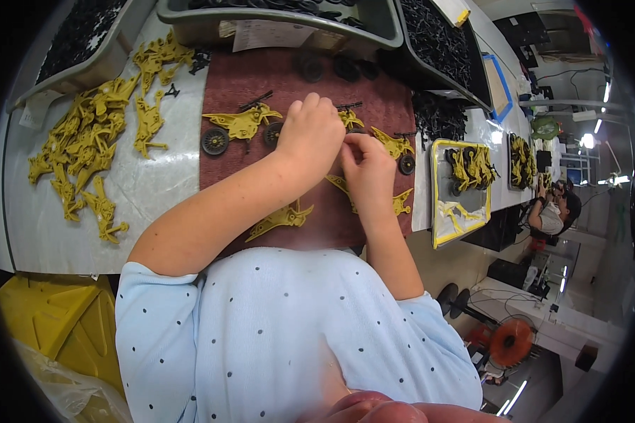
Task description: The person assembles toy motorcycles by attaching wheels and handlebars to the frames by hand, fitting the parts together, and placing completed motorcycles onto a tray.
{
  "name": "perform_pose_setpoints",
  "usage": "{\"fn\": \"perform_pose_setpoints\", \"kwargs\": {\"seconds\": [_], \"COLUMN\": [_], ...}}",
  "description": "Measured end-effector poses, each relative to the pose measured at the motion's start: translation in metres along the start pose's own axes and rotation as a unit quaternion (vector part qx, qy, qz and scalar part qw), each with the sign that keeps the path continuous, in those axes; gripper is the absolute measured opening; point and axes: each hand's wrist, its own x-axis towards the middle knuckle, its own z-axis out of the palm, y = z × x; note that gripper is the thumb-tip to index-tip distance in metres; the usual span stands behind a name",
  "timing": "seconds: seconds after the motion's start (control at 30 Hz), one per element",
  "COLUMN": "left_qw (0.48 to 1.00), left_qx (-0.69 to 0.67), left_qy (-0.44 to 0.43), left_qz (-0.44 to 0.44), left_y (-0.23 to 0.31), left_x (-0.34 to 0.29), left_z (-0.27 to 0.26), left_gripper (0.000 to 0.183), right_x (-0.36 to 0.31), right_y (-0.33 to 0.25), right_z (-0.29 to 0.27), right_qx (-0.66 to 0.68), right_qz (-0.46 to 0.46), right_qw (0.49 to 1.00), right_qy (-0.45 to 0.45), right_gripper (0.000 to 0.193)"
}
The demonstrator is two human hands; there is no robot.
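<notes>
The person leans over a dark red mat (261,84) spread on the workbench (169,176), both hands drawn together near its middle; the left hand (309,135) is curled, knuckles up, fingers bent down over something small, and the right hand (367,169) is bunched just beside it, fingertips pinched toward the left hand's; the two touch, and whatever they have between them is hidden by the fingers, so I cannot tell what is gripped, though a scrap of yellow plastic and a black wheel show at the far edge of the left hand. The thing nearest them is a yellow toy motorcycle (241,125) lying on its side on the mat just left of the left hand; it is mustard-coloured moulded plastic, with a black wheel at its left end, another by the hand, and a thin black bar across the top. Another yellow piece with a black wheel (396,146) lies just right of the right hand; bare yellow frames (282,217) lie nearer the body, under the forearms. To the left, off the mat, a heap of yellow frames (85,148) sprawls over the bench; loose black wheels (335,68) sit at the mat's far edge; grey bins of black parts (441,42) stand behind; a yellow-rimmed tray (439,204) to the right holds finished yellow pieces.
</notes>
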Motion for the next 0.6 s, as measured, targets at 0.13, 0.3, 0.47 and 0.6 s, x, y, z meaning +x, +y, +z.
{"fn": "perform_pose_setpoints", "kwargs": {"seconds": [0.13,0.3,0.47,0.6], "left_qw": [0.999,0.997,0.996,0.994], "left_qx": [-0.044,-0.078,-0.082,-0.095], "left_qy": [0.008,0.009,0.003,-0.001], "left_qz": [-0.003,0.028,0.044,0.048], "left_y": [-0.008,-0.017,-0.022,-0.024], "left_x": [0.005,0.011,0.017,0.016], "left_z": [0.007,0.009,0.009,0.008], "left_gripper": [0.019,0.014,0.013,0.014], "right_x": [0.000,0.002,0.007,0.011], "right_y": [0.004,0.008,0.005,0.002], "right_z": [0.004,0.009,0.009,0.007], "right_qx": [0.001,0.009,-0.025,-0.031], "right_qz": [-0.016,-0.026,-0.026,-0.013], "right_qw": [1.000,0.999,0.999,0.998], "right_qy": [-0.017,-0.023,-0.024,-0.056], "right_gripper": [0.008,0.008,0.009,0.007]}}
